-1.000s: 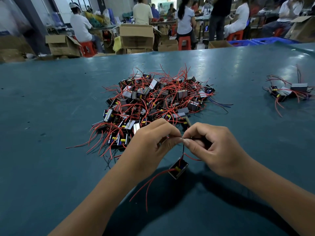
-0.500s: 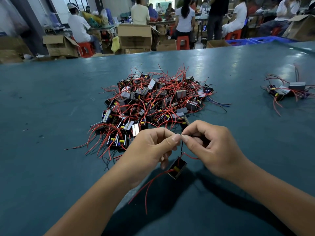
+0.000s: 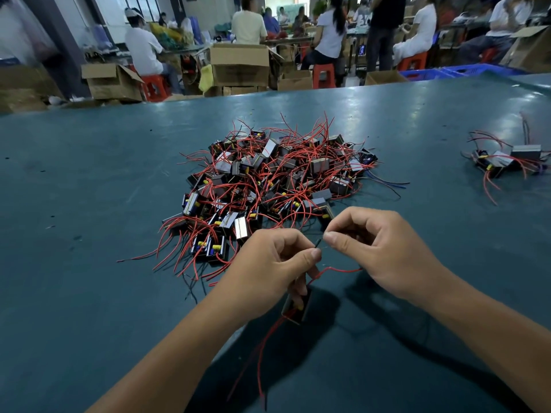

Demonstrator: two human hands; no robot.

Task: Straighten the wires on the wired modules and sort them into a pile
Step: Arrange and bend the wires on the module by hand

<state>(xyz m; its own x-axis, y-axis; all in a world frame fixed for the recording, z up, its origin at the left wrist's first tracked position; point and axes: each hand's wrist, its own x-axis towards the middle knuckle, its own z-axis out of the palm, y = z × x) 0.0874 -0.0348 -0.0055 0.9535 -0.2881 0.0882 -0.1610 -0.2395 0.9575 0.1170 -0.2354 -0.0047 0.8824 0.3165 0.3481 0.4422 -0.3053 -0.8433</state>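
A small black wired module [image 3: 295,308] hangs just above the teal table [image 3: 89,263], partly hidden under my left hand [image 3: 268,269]. That hand pinches a short black wire of the module between thumb and forefinger. My right hand [image 3: 375,245] pinches the free tip of the same black wire. A red wire loops between the hands and another red wire trails down toward me. Behind my hands lies a big tangled heap of modules with red wires [image 3: 268,186]. A small pile of modules [image 3: 507,162] sits at the far right.
The far table edge runs across the back. Beyond it stand cardboard boxes [image 3: 240,67], red stools and several seated and standing people. A blue crate [image 3: 441,73] is at the back right. Bare table surface lies left of the heap.
My hands have drawn slightly apart, showing a short stretch of black wire between the fingertips. The module now hangs closer under my left hand.
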